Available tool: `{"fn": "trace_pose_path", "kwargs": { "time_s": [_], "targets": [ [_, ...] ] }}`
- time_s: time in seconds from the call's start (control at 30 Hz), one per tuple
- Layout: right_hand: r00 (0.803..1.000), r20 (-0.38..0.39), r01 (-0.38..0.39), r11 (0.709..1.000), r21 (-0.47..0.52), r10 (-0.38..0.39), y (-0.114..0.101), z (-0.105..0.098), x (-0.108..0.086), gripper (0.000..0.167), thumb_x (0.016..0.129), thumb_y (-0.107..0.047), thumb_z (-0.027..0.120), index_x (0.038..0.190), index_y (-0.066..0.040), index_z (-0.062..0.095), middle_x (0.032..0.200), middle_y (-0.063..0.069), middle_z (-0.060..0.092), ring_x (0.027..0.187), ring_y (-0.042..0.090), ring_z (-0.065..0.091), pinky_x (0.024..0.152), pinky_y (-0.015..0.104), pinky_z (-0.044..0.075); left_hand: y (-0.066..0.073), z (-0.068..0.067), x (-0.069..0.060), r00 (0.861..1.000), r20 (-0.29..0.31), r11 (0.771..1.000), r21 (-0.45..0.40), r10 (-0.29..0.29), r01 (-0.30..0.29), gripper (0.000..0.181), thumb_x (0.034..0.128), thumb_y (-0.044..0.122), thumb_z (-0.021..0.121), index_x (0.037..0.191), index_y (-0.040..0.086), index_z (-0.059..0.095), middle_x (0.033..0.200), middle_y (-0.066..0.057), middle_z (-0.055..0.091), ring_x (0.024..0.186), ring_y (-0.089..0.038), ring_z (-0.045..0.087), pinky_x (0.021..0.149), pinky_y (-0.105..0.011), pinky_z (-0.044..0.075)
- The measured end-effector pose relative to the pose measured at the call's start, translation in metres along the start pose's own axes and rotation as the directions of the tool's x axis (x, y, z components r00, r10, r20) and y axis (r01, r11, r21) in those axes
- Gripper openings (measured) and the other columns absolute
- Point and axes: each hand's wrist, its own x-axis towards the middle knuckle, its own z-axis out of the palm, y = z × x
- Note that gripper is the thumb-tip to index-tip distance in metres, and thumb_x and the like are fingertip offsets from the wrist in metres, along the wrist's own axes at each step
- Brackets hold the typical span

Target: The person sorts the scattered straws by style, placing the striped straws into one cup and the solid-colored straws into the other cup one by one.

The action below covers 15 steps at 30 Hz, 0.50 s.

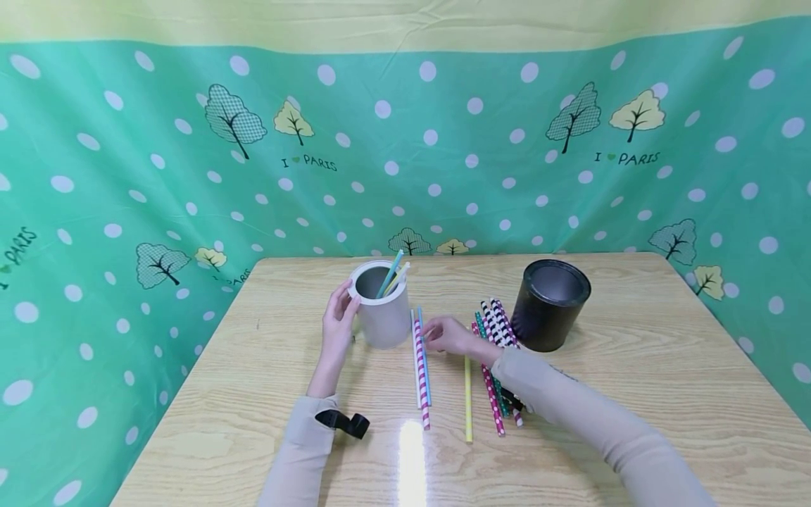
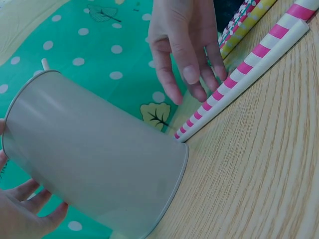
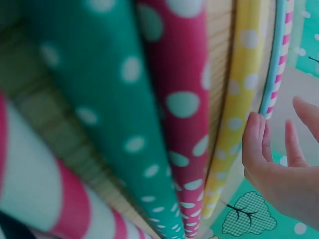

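A person's left hand [image 1: 340,317] grips a grey canister [image 1: 385,324] by its rim on the far side of the bench [image 1: 222,422], while the right hand [image 1: 450,334] hovers with fingers parted, grasping nothing, beside a pink-striped straw [image 1: 422,380], a pale straw [image 1: 415,366] and a light blue straw [image 1: 425,366]. The work looks barely begun: at least two straws, a teal straw [image 1: 390,273] and a yellowish straw [image 1: 397,279], lean inside the canister; those three, a lone yellow straw [image 1: 469,401] and a bundle of straws [image 1: 496,331] near the black canister [image 1: 546,324] at right lie loose. Only the head view shows inside the grey canister; the left wrist view bares the right hand's spread fingers; the right wrist view reveals white dots on the yellow straw. Whether a right fingertip touches the light blue straw is hard to tell.
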Motion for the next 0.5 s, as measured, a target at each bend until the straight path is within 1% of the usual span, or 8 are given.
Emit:
{"fn": "trace_pose_path", "kwargs": {
  "time_s": [0.07,0.2,0.33,0.5],
  "targets": [
    [1.0,0.003,0.006,1.0,-0.008,-0.006,0.0012,0.0008,-0.0002,0.027,0.075,-0.002,0.065,0.101,-0.001,0.06,0.084,0.009,0.059,0.069,0.016,0.054,0.06,0.028,0.049,0.0002,0.0001,-0.0004,1.0,0.004,1.0,0.004,0.006,-0.006,0.041,0.0897,0.012,0.051,0.129,0.006,0.04,0.129,-0.012,0.045,0.118,-0.02,0.041,0.095,-0.024,0.037],
    [1.0,0.009,0.023,0.999,-0.023,-0.023,0.004,0.0021,0.0002,0.026,0.074,-0.001,0.066,0.099,0.0,0.06,0.084,0.008,0.058,0.071,0.015,0.053,0.061,0.026,0.049,-0.0002,0.0006,-0.0002,1.0,-0.007,1.0,0.0,0.01,-0.01,0.041,0.0894,0.012,0.051,0.128,0.005,0.041,0.129,-0.014,0.045,0.118,-0.022,0.041,0.093,-0.023,0.037],
    [0.999,0.01,0.044,0.998,-0.043,-0.044,0.0058,0.0034,0.0014,0.024,0.073,0.0,0.066,0.097,0.0,0.061,0.083,0.006,0.058,0.074,0.014,0.052,0.062,0.023,0.047,-0.0001,0.001,-0.0004,1.0,-0.017,1.0,-0.014,0.002,-0.002,0.04,0.0893,0.011,0.051,0.128,0.005,0.041,0.129,-0.014,0.045,0.117,-0.022,0.041,0.093,-0.023,0.038],
    [0.998,-0.005,0.057,0.995,-0.076,-0.058,0.0077,0.0054,0.0025,0.023,0.072,-0.001,0.068,0.094,0.001,0.062,0.079,0.005,0.058,0.07,0.013,0.051,0.06,0.021,0.045,0.0026,0.0008,-0.0013,1.0,-0.005,0.999,-0.04,-0.018,0.017,0.04,0.0891,0.01,0.051,0.128,0.006,0.042,0.129,-0.013,0.046,0.117,-0.021,0.041,0.092,-0.021,0.038]
  ]
}}
